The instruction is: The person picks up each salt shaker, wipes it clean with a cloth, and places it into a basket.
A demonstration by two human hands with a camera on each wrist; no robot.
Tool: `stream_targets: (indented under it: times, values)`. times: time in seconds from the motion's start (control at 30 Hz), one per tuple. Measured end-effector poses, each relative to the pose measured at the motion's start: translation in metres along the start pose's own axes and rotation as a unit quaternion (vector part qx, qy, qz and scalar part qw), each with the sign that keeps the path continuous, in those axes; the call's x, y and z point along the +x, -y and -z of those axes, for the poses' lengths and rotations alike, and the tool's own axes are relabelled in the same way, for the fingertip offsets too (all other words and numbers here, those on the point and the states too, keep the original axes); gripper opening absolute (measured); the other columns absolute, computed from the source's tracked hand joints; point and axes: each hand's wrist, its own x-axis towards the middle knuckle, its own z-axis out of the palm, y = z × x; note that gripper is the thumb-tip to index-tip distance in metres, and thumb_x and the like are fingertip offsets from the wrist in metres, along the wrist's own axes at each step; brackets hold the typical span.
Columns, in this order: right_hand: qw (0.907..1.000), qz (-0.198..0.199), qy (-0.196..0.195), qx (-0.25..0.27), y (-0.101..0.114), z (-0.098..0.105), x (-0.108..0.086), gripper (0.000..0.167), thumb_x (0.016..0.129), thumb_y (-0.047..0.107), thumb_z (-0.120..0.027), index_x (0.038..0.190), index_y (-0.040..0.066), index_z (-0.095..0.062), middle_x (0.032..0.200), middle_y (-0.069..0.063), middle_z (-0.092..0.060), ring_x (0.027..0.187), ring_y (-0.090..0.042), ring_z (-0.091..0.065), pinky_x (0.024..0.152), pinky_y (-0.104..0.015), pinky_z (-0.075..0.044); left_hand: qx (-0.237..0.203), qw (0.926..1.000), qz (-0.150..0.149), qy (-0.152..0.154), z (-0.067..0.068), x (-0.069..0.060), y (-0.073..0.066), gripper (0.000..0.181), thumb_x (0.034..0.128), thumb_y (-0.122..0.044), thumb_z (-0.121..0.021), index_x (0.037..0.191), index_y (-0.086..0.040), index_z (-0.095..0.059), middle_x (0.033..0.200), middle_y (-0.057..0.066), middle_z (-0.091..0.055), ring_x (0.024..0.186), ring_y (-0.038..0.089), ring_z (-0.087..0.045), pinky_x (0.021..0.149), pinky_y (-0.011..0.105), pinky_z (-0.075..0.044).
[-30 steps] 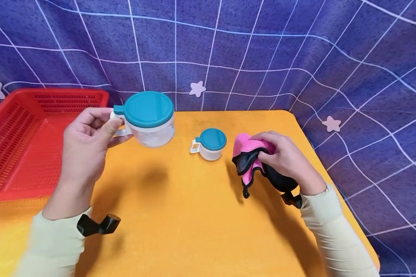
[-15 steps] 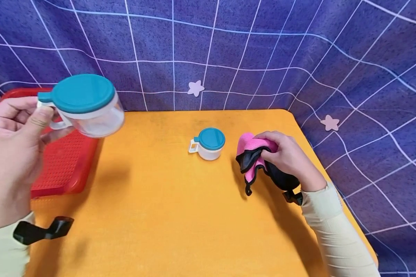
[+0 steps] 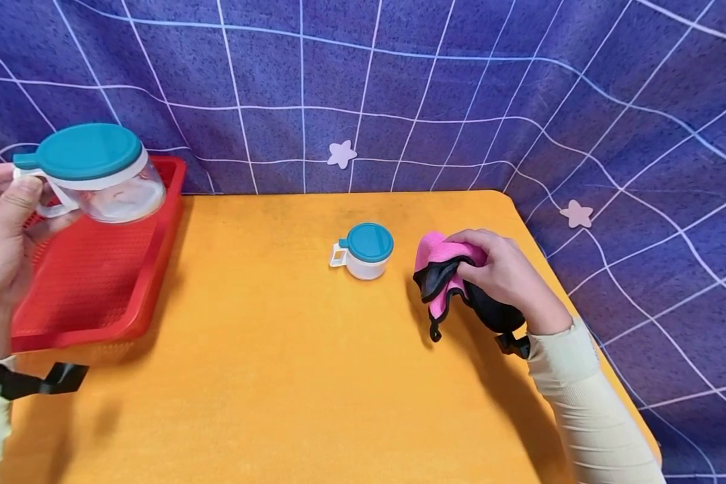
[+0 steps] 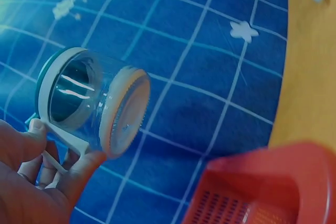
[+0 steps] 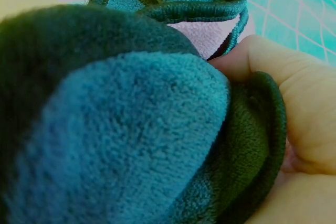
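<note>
- Now the left hand [image 3: 1,252] has moved left and a bit far, taking the big, round, clear jar [image 3: 124,199] with a flat teal lid [image 3: 91,149] with it.
- It pinches the jar's white handle [image 4: 67,136] and holds the jar up in the air.
- From the head, the jar covers part of the red plastic basket with holes [image 3: 155,269] on the left; I can't tell if it is right above it.
- So the big jar looks nearer its place, but is not put down yet.
- Meanwhile, the right hand [image 3: 505,272] has hardly moved; it grips the soft pink and black cloth [image 3: 440,252] on the right.
- Just left of the cloth, the small, round, whitish jar with a teal top [image 3: 368,267] stands still on the yellow-orange table [image 3: 290,336].
</note>
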Motion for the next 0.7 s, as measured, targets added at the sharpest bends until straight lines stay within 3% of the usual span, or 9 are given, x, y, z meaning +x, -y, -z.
stream_targets:
  times: [0.27,0.53,0.6,0.7]
  values:
    - [1.0,-0.004,0.004,0.0,0.0,0.0,0.0,0.033,0.086,0.002,-0.076,0.116,0.015,-0.075,0.11,-0.008,-0.072,0.098,-0.026,-0.063,0.089,-0.042,-0.049,-0.054,0.9983,0.015,-0.017,0.018,0.016,0.012,0.033,0.0949,0.002,-0.066,0.128,0.004,-0.062,0.106,0.013,-0.058,0.091,0.018,-0.066,0.063,0.029,-0.062]
    - [1.0,-0.002,0.003,0.002,0.0,0.0,-0.001,0.033,0.086,0.002,-0.076,0.116,0.015,-0.075,0.109,-0.007,-0.072,0.098,-0.026,-0.063,0.09,-0.042,-0.049,-0.071,0.9957,0.05,-0.031,0.035,0.033,0.021,0.029,0.0966,0.003,-0.064,0.125,0.0,-0.061,0.106,0.009,-0.058,0.093,0.016,-0.068,0.06,0.03,-0.062]
    - [1.0,0.0,0.003,0.002,-0.001,-0.001,-0.001,0.033,0.086,0.002,-0.076,0.116,0.015,-0.075,0.109,-0.007,-0.072,0.098,-0.026,-0.063,0.09,-0.042,-0.049,-0.07,0.9944,0.067,-0.044,0.04,0.038,0.023,0.03,0.0965,0.001,-0.066,0.125,-0.003,-0.061,0.108,0.008,-0.059,0.094,0.016,-0.07,0.06,0.03,-0.062]
    - [1.0,0.003,0.002,0.003,-0.002,-0.002,-0.002,0.033,0.086,0.002,-0.077,0.116,0.015,-0.075,0.109,-0.007,-0.072,0.098,-0.025,-0.063,0.089,-0.041,-0.048,-0.029,0.9927,0.094,-0.069,0.043,0.042,0.023,0.032,0.0953,-0.006,-0.069,0.126,-0.009,-0.061,0.113,0.004,-0.059,0.096,0.012,-0.069,0.061,0.028,-0.062]
